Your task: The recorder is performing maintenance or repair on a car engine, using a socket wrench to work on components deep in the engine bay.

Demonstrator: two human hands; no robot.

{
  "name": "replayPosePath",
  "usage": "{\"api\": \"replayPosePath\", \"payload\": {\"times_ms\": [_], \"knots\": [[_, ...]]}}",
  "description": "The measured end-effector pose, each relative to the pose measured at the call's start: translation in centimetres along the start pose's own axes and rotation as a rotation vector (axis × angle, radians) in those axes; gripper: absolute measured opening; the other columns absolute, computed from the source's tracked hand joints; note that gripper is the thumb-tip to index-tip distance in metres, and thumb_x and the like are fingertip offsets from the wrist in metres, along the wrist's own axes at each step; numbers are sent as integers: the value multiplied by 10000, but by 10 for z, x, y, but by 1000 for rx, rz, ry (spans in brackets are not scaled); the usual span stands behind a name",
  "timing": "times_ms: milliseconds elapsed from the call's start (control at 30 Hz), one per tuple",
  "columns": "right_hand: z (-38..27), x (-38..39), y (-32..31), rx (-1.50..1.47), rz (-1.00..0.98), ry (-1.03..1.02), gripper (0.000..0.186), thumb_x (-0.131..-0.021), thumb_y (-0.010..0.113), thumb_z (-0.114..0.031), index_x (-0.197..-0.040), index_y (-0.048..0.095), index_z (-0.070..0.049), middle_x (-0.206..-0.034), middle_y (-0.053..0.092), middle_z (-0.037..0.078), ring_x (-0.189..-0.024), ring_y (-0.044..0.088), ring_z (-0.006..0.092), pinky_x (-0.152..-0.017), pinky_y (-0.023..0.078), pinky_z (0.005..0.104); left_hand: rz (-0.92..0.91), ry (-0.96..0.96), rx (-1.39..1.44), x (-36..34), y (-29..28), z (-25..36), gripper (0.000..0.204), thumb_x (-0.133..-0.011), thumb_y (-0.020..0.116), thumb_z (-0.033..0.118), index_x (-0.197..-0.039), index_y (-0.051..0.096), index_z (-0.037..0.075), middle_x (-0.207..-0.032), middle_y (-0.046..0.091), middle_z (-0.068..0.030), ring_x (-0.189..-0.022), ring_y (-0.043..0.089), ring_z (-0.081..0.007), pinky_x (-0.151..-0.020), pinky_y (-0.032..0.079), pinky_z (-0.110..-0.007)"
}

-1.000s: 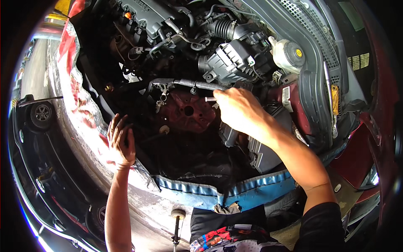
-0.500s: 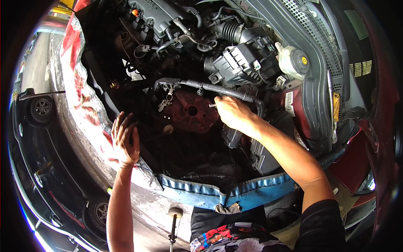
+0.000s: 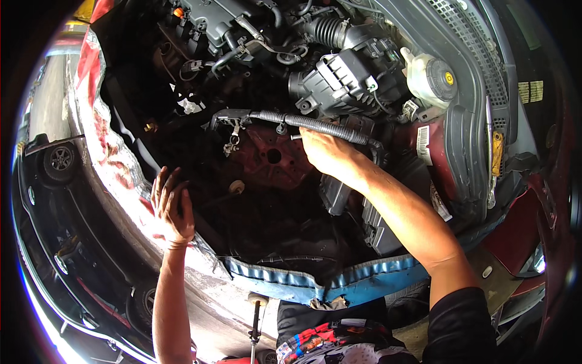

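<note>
My right hand (image 3: 327, 153) reaches into the engine bay, fingers closed round a thin, short metal piece (image 3: 296, 137), perhaps a bolt; only its end shows. That hand is just under a ribbed black cable conduit (image 3: 315, 125), over the right part of a dark red metal plate (image 3: 276, 171) with a round hole. A metal cable clamp (image 3: 233, 141) hangs from the conduit's left end. On the shiny red-and-silver cover (image 3: 124, 167) along the left edge, my left hand (image 3: 172, 209) rests with fingers stretched out, holding nothing.
A black air filter box (image 3: 342, 82) and a white fluid reservoir (image 3: 427, 82) stand beyond my right hand. The engine (image 3: 218, 24) is at the far left. Blue padding (image 3: 364, 276) lines the near edge. A dark car (image 3: 85, 242) stands at left.
My right hand has moved slightly farther away and left, closer to the conduit, with the metal piece. My left hand stays on the cover. The whole view has shifted a little.
</note>
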State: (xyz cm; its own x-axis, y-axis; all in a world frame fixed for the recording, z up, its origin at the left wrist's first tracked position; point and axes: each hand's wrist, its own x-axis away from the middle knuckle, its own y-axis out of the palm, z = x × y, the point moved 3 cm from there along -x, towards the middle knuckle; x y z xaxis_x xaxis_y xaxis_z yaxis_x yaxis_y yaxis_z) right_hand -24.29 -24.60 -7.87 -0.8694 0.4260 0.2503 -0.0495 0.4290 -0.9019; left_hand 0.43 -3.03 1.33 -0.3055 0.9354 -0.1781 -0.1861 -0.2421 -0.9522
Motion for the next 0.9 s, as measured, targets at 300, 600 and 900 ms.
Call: {"api": "replayPosePath", "payload": {"times_ms": [300,600,900], "knots": [[-9,6,-17,-2,7,-94,232,-935,442,-50,-1051,571,103,-685,601,196,-622,652,300,-532,524,404,-18,-2,2,0,-1,0,190,-910,527,70,-998,695,57,-1276,625,-86,-1327,456,-323,-1127,279,-454],[-3,4,-5,-197,-23,1,315,-887,463,-24,-1151,544,128,-850,639,253,-833,666,361,-731,548,434,-22,-8,-54,-1,-3,2,178,-878,546,60,-977,692,35,-1260,631,-100,-1312,470,-335,-1120,310,-471],[-10,8,-2,-57,37,-79,233,-880,524,-44,-1075,597,60,-838,632,192,-849,644,348,-783,530,451,24,30,32,-1,-3,-2,150,-860,563,55,-948,678,13,-1253,634,-115,-1293,489,-345,-1107,330,-488]]}}
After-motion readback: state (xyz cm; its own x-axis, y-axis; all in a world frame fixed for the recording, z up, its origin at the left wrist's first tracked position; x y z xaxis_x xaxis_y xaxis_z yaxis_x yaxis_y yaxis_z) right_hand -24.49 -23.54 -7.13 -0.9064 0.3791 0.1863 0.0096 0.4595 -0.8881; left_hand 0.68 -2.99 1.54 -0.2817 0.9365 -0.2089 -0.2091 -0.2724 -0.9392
